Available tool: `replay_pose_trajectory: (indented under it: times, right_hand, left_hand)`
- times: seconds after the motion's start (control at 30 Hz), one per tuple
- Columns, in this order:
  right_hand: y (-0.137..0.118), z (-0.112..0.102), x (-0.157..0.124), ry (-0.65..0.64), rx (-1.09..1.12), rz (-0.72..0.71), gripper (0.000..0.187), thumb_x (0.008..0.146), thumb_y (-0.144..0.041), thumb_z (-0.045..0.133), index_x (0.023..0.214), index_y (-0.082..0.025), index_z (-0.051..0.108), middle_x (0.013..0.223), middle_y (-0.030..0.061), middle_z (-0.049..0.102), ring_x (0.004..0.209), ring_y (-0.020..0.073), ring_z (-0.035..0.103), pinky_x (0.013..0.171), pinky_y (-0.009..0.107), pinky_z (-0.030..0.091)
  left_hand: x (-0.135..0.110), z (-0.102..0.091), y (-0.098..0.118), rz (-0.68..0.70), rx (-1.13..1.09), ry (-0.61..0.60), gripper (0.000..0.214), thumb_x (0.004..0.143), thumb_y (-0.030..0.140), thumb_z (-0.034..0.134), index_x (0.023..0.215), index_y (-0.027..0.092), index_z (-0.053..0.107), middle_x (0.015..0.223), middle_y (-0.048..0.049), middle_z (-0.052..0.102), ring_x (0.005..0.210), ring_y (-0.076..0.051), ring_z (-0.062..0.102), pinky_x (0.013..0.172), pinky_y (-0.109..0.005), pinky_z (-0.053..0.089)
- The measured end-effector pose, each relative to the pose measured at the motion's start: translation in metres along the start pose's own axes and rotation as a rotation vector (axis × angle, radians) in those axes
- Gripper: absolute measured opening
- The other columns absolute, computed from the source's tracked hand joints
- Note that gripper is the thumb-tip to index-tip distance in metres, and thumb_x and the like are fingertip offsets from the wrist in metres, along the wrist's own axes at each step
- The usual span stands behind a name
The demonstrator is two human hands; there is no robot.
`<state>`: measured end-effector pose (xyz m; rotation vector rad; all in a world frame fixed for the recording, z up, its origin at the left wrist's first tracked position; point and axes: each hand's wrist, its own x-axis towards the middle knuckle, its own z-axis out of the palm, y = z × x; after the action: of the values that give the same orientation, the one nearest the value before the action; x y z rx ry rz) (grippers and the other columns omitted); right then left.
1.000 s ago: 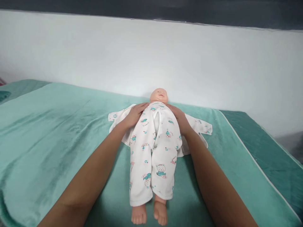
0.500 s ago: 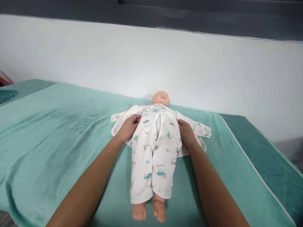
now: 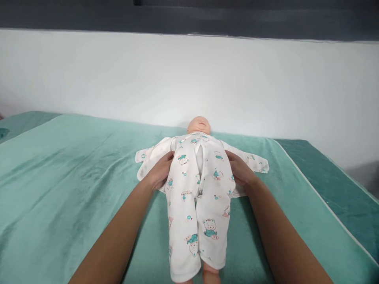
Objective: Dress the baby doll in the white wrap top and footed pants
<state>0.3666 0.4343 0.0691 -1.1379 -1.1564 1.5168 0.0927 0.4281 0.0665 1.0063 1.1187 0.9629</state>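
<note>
A baby doll (image 3: pixel 199 124) lies on its back, head toward the wall. White baby trousers (image 3: pixel 211 189) with a bear print cover its legs and reach high over its chest, with an open slit at the crotch. Beneath them a matching white baby shirt (image 3: pixel 251 158) shows at both sides, its sleeves spread out. My left hand (image 3: pixel 162 170) is closed at the trousers' left edge, fingertips partly hidden by the cloth. At the opposite edge my right hand (image 3: pixel 240 169) grips likewise, its fingers mostly behind the fabric.
A light green plush cover (image 3: pixel 74 177) lies beneath the doll, wrinkled on the left. Darker green cloth (image 3: pixel 331 181) borders it on the right. Behind the doll's head rises a white wall (image 3: pixel 189 79) with a dark band (image 3: pixel 237 19) above.
The trouser legs appear larger and lower in view, and the doll's feet are now mostly cut off by the bottom edge. My right hand has shifted slightly outward; both hands stay at the trousers.
</note>
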Motion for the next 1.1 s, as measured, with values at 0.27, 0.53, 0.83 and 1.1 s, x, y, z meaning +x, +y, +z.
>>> replay_pose_trajectory:
  times: [0.27, 0.53, 0.83, 1.1]
  right_hand:
    - [-0.009, 0.013, -0.009, 0.033, 0.053, -0.006, 0.038, 0.063, -0.025, 0.084, 0.101, -0.022, 0.080, 0.094, 0.0064, 0.080, 0.089, 0.0278, 0.074, 0.071, 0.036, 0.057]
    - [-0.002, 0.008, -0.004, -0.037, 0.015, -0.036, 0.037, 0.062, -0.026, 0.085, 0.099, -0.022, 0.080, 0.097, 0.0062, 0.081, 0.092, 0.0268, 0.074, 0.084, 0.039, 0.058]
    - [-0.004, 0.028, -0.012, 0.177, -0.069, -0.203, 0.025, 0.068, -0.023, 0.071, 0.092, -0.023, 0.076, 0.098, 0.0027, 0.078, 0.090, 0.0224, 0.066, 0.079, 0.034, 0.054]
    - [-0.006, 0.027, -0.009, 0.186, -0.135, -0.042, 0.014, 0.069, -0.034, 0.070, 0.073, -0.021, 0.069, 0.082, 0.0041, 0.074, 0.079, 0.0224, 0.062, 0.073, 0.035, 0.052]
  left_hand:
    - [-0.003, 0.002, 0.005, -0.005, -0.073, -0.010, 0.041, 0.071, 0.031, 0.082, 0.110, 0.021, 0.074, 0.103, -0.0094, 0.079, 0.090, -0.026, 0.074, 0.076, -0.035, 0.061]
    - [-0.005, 0.002, 0.003, 0.002, -0.032, -0.001, 0.047, 0.067, 0.030, 0.083, 0.111, 0.020, 0.075, 0.104, -0.0104, 0.079, 0.090, -0.028, 0.075, 0.075, -0.036, 0.061]
    - [-0.004, 0.002, 0.003, 0.041, 0.009, 0.082, 0.045, 0.064, 0.028, 0.082, 0.108, 0.020, 0.073, 0.089, -0.0072, 0.077, 0.078, -0.024, 0.071, 0.066, -0.033, 0.058]
    - [-0.003, 0.004, 0.000, 0.126, 0.007, 0.116, 0.023, 0.070, 0.030, 0.075, 0.090, 0.021, 0.069, 0.074, -0.0010, 0.069, 0.073, -0.020, 0.065, 0.070, -0.034, 0.054]
